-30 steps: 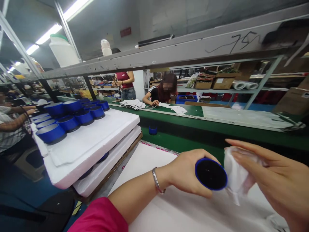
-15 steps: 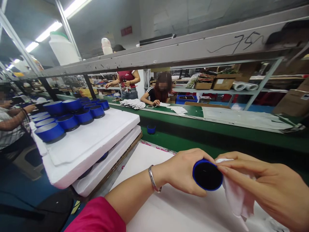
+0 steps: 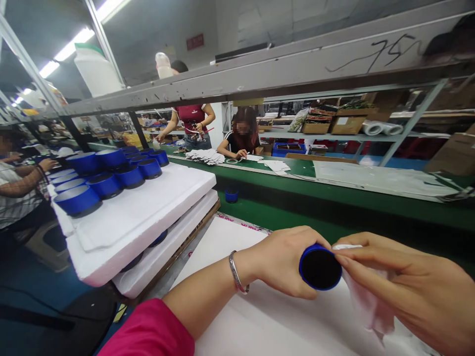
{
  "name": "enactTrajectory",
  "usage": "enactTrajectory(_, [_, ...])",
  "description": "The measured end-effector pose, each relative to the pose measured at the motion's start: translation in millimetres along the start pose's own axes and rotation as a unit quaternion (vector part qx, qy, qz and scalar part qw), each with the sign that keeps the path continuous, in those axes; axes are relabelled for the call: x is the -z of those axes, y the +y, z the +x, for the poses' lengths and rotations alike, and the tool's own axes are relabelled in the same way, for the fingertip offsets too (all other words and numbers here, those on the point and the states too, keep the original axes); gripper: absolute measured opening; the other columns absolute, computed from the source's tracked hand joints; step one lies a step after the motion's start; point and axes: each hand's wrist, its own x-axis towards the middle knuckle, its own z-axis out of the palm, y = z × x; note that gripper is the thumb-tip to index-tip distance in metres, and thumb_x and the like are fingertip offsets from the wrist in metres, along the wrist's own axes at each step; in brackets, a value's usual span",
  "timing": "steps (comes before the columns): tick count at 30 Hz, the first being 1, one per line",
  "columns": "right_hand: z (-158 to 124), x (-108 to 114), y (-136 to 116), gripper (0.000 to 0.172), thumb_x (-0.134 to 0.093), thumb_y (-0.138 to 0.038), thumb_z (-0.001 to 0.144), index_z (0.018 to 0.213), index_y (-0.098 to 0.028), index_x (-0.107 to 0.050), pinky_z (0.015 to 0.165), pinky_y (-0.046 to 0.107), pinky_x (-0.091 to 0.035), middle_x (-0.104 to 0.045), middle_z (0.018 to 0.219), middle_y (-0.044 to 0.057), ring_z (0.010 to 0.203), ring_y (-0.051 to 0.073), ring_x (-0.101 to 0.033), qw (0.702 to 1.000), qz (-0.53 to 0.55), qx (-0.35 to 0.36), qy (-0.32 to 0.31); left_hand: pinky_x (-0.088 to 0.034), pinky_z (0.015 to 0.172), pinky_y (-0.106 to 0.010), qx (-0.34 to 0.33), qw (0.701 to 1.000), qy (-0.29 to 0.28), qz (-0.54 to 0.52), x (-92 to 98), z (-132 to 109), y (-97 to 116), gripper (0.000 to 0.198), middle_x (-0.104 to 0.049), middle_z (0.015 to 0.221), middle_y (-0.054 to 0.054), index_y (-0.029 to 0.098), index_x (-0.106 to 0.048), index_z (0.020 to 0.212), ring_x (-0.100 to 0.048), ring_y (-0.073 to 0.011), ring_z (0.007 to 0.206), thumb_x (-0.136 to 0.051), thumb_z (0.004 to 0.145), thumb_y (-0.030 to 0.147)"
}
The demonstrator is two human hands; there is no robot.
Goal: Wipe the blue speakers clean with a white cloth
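Observation:
My left hand (image 3: 284,262) is wrapped round a short blue cylinder (image 3: 320,267), whose black round end faces me. Its far side is hidden by my fingers. In my right hand (image 3: 411,277) a white cloth (image 3: 371,301) is pinched between thumb and fingers, touching the cylinder's right rim. Both hands are above a white sheet (image 3: 237,242) on the work surface. What the cylinder is beyond its shape and colours, I cannot tell.
At left, several similar blue cylinders (image 3: 104,185) stand on stacked white foam trays (image 3: 174,185). A single blue cylinder (image 3: 231,195) rests on the green conveyor belt (image 3: 267,207). Across it, a seated person (image 3: 243,136) handles white paper pieces. A metal shelf (image 3: 237,84) crosses overhead.
The view has shifted slightly. Both hands keep nearly the same grip, and the cylinder's black end is turned a little. The standing person across the belt has moved an arm down.

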Motion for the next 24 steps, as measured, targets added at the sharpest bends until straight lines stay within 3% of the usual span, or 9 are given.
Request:
enactTrajectory(5, [-2, -4, 4, 0.034, -0.070, -0.058, 0.097, 0.081, -0.032, -0.084, 0.053, 0.019, -0.055, -0.079, 0.093, 0.001, 0.063, 0.014, -0.072, 0.993, -0.047, 0.102, 0.025, -0.063, 0.099, -0.046, 0.036, 0.999, -0.005, 0.013, -2.6, 3, -3, 0.054, -0.072, 0.123, -0.014, 0.019, -0.062, 0.118, -0.072, -0.0330, 0.111, -0.075, 0.068, 0.033])
enactTrajectory(8, [-1, -14, 2, 0.029, -0.064, -0.040, 0.103, 0.082, -0.029, -0.080, 0.054, 0.021, -0.055, -0.079, 0.092, 0.000, 0.066, 0.014, -0.073, 0.972, -0.100, 0.194, 0.089, -0.061, 0.102, -0.047, 0.071, 0.997, -0.009, 0.007, -4.4, 5, -6, 0.054, -0.071, 0.122, -0.012, 0.021, -0.062, 0.115, -0.071, -0.0332, 0.115, -0.077, 0.065, 0.033])
enactTrajectory(12, [5, -25, -1, 0.027, -0.060, -0.033, 0.101, 0.079, -0.027, -0.074, 0.060, 0.025, -0.058, -0.078, 0.087, 0.001, 0.067, 0.015, -0.073, 0.954, -0.128, 0.227, 0.149, -0.060, 0.105, -0.047, 0.086, 0.996, -0.006, -0.002, -3.7, 5, -6, 0.055, -0.070, 0.122, -0.011, 0.022, -0.061, 0.114, -0.070, -0.0335, 0.118, -0.078, 0.063, 0.032])
enactTrajectory(15, [8, -17, 12, 0.031, -0.059, -0.044, 0.096, 0.075, -0.027, -0.074, 0.062, 0.029, -0.059, -0.077, 0.081, 0.001, 0.064, 0.018, -0.072, 0.956, -0.151, 0.156, 0.198, -0.059, 0.107, -0.047, 0.065, 0.998, 0.008, -0.009, -0.2, 3, -2, 0.053, -0.070, 0.122, -0.011, 0.021, -0.061, 0.114, -0.069, -0.0333, 0.118, -0.079, 0.065, 0.034])
enactTrajectory(18, [4, 1, 37, 0.041, -0.064, -0.065, 0.083, 0.075, -0.029, -0.081, 0.053, 0.030, -0.055, -0.079, 0.079, 0.001, 0.061, 0.020, -0.071, 0.970, -0.145, -0.018, 0.193, -0.058, 0.108, -0.046, 0.039, 0.999, 0.024, -0.025, 3.1, 0, 1, 0.053, -0.071, 0.124, -0.011, 0.021, -0.062, 0.117, -0.070, -0.0317, 0.117, -0.079, 0.068, 0.035])
enactTrajectory(20, [-2, 10, 48, 0.050, -0.070, -0.076, 0.078, 0.092, -0.031, -0.088, 0.053, 0.029, -0.055, -0.082, 0.089, 0.001, 0.067, 0.022, -0.074, 0.973, -0.109, -0.113, 0.168, -0.059, 0.107, -0.046, 0.036, 0.998, 0.029, -0.031, 3.9, 0, 2, 0.054, -0.071, 0.124, -0.011, 0.021, -0.063, 0.118, -0.070, -0.0312, 0.116, -0.079, 0.068, 0.034])
enactTrajectory(22, [-6, 13, 49, 0.061, -0.075, -0.081, 0.075, 0.109, -0.032, -0.089, 0.053, 0.027, -0.057, -0.083, 0.093, 0.002, 0.067, 0.022, -0.073, 0.972, -0.075, -0.151, 0.162, -0.058, 0.108, -0.046, 0.044, 0.998, 0.030, -0.031, 3.6, 0, 2, 0.055, -0.071, 0.124, -0.010, 0.022, -0.064, 0.118, -0.070, -0.0313, 0.116, -0.080, 0.067, 0.033])
enactTrajectory(24, [-7, 10, 38, 0.064, -0.077, -0.084, 0.072, 0.108, -0.033, -0.089, 0.050, 0.026, -0.057, -0.081, 0.085, 0.002, 0.059, 0.020, -0.070, 0.978, -0.048, -0.146, 0.144, -0.058, 0.108, -0.046, 0.050, 0.998, 0.030, -0.029, 3.0, 1, 1, 0.055, -0.071, 0.125, -0.010, 0.022, -0.065, 0.119, -0.070, -0.0314, 0.117, -0.080, 0.066, 0.032])
